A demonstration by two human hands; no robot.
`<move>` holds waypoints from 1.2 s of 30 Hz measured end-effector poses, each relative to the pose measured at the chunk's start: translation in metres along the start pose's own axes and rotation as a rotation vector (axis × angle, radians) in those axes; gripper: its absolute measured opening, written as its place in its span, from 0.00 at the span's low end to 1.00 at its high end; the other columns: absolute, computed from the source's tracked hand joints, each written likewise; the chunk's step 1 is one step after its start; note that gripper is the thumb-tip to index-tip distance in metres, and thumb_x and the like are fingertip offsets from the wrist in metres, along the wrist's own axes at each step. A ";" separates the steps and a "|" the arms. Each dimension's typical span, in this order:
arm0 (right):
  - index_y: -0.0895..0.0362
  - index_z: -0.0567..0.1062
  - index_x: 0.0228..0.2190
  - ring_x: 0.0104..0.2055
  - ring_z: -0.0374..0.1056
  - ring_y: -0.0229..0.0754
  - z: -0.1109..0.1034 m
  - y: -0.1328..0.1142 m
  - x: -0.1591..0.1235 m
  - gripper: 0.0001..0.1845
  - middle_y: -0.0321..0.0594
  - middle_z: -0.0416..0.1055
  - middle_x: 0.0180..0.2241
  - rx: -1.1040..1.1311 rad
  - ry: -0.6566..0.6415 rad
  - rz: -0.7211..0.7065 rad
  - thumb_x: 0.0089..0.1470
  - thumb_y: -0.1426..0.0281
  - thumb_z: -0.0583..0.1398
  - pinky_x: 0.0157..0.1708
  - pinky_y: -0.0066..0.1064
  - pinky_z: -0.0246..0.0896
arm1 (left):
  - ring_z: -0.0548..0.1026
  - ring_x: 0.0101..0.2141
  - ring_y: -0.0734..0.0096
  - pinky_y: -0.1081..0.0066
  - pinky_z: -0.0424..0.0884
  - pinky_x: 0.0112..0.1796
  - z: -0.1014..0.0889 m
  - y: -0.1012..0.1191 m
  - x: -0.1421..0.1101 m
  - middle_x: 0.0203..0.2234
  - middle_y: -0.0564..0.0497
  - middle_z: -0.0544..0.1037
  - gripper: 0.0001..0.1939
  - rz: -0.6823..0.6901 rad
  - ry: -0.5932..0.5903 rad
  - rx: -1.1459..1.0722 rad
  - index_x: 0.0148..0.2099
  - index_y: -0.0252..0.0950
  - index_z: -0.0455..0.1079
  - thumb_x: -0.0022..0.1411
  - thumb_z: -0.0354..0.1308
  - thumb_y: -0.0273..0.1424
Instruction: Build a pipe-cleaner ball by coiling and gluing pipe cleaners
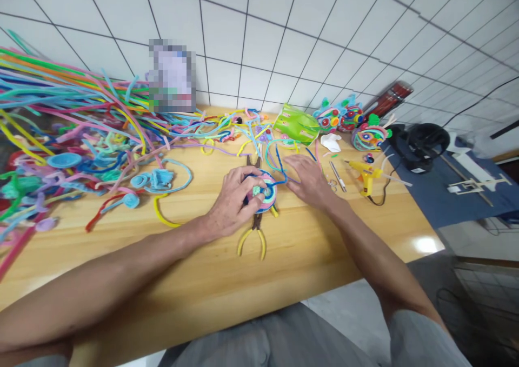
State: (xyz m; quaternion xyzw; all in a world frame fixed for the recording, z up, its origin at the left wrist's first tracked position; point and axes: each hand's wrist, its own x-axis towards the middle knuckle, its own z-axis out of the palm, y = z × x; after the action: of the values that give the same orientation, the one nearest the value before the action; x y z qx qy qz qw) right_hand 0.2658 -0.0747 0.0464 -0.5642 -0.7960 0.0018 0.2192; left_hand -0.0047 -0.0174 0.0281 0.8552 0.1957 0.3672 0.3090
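Two bare hands stand apart in the head view, above the middle of a wooden surface (pixel 316 259). The left hand (pixel 235 199) is clamped on a multicoloured coiled disc (pixel 270 198), which lies about midway between the front and back edges, over yellow-handled pliers (pixel 263 244) whose handles point toward the front edge. A dark blue stem (pixel 279 164) rises beside the disc; the right hand (pixel 308 180) is next to it, palm down, and whether its fingers pinch the stem cannot be told. Heaped fuzzy stems (pixel 73 107) cover the left end of the surface. A green packet (pixel 297 125) and decorated figures (pixel 370 138) line the back edge; a yellow glue gun (pixel 367 178) lies near the right edge.
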 end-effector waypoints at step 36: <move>0.47 0.77 0.52 0.56 0.77 0.52 -0.042 -0.058 0.002 0.12 0.43 0.82 0.51 0.165 0.048 0.034 0.68 0.63 0.62 0.58 0.50 0.72 | 0.69 0.59 0.56 0.53 0.65 0.60 0.000 0.001 0.001 0.57 0.42 0.72 0.09 0.021 0.016 0.002 0.54 0.40 0.70 0.73 0.55 0.30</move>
State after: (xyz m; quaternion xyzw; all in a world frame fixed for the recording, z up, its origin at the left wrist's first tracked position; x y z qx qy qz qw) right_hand 0.2278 -0.1039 0.0994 -0.5573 -0.7781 0.0575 0.2841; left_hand -0.0044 -0.0178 0.0292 0.8547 0.1896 0.3768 0.3026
